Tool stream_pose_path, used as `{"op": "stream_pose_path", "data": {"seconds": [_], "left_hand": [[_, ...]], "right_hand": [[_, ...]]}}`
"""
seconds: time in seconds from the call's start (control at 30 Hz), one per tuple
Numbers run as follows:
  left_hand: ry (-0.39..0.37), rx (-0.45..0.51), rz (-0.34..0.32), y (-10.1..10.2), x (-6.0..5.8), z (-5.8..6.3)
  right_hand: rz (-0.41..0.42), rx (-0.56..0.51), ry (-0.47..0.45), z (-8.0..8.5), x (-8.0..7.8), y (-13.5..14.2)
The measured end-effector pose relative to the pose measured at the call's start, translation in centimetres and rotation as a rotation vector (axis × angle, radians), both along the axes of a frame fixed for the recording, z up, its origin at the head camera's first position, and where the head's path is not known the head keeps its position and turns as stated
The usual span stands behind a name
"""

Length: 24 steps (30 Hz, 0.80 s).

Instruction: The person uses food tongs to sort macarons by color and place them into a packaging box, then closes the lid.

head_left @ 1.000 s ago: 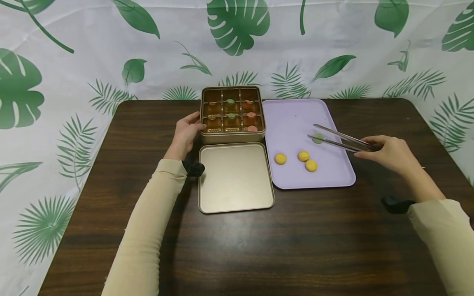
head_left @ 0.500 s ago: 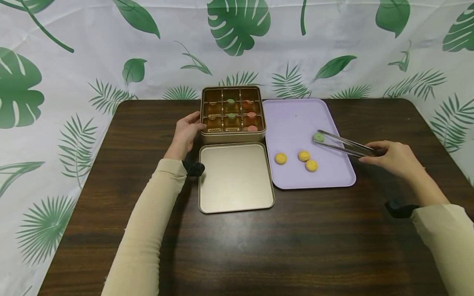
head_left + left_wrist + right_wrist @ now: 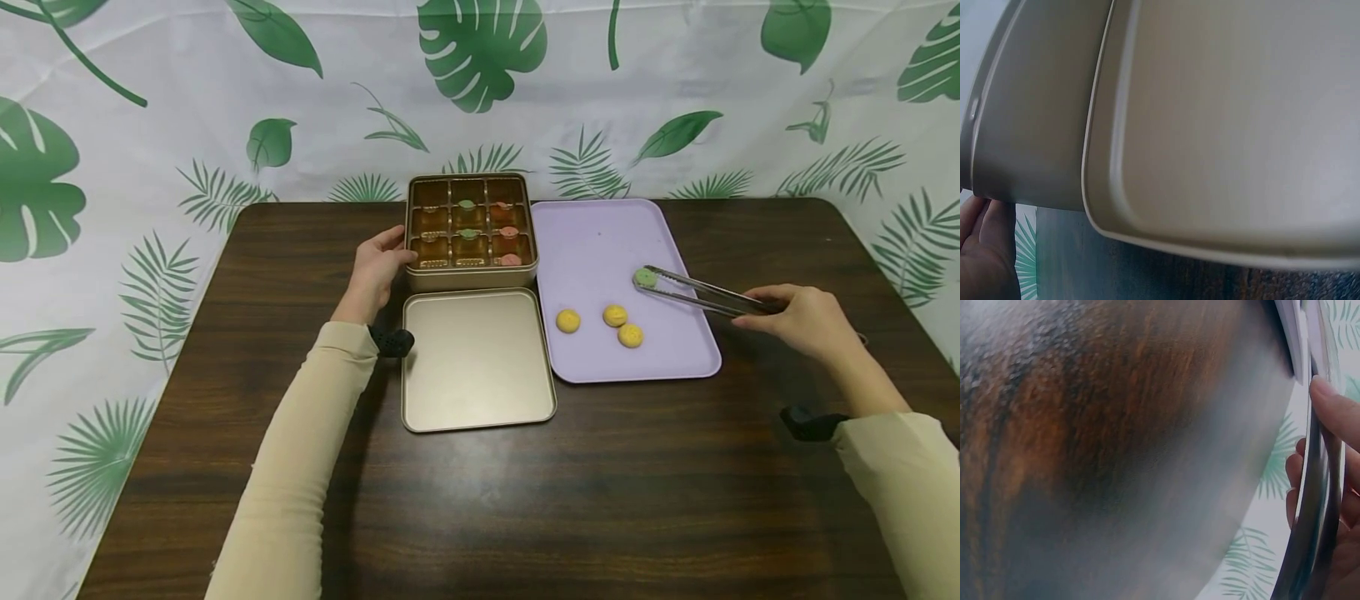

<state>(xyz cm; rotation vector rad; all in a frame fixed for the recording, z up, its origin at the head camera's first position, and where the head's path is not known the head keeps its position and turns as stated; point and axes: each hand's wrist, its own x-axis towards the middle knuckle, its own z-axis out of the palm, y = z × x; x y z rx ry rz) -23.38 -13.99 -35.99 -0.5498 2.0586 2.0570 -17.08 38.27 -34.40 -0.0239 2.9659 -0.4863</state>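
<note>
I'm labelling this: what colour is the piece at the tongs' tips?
The piece is green, clearest in the head view.

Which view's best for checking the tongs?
Head: it shows most of the tongs, including their tips beside a green cookie. Right wrist gives only a close-up of part of them at the frame's right; no tips visible. Left wrist shows none.

A white, green-leafed backdrop (image 3: pixel 337 92) spans the frame's top; below, a dark wood-grain table (image 3: pixel 600 475) catches pale glare at lower centre.
</note>
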Motion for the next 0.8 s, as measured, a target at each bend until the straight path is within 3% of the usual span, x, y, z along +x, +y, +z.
{"op": "stream_pose_path", "data": {"seconds": [0.33,0.57,0.8], "left_hand": [[-0.002,-0.008,0.005,0.0,0.0,0.1],[0.000,-0.010,0.004,0.0,0.0,0.1],[-0.009,-0.016,-0.003,0.0,0.0,0.1]], "right_hand": [[-0.015,-0.004,-0.003,0.2,-0.3,-0.4],[-0.069,-0.048,-0.005,0.8,-1.0,-1.5],[-0.096,-0.075,0.100,1.6,-2.2,-3.9]]}}
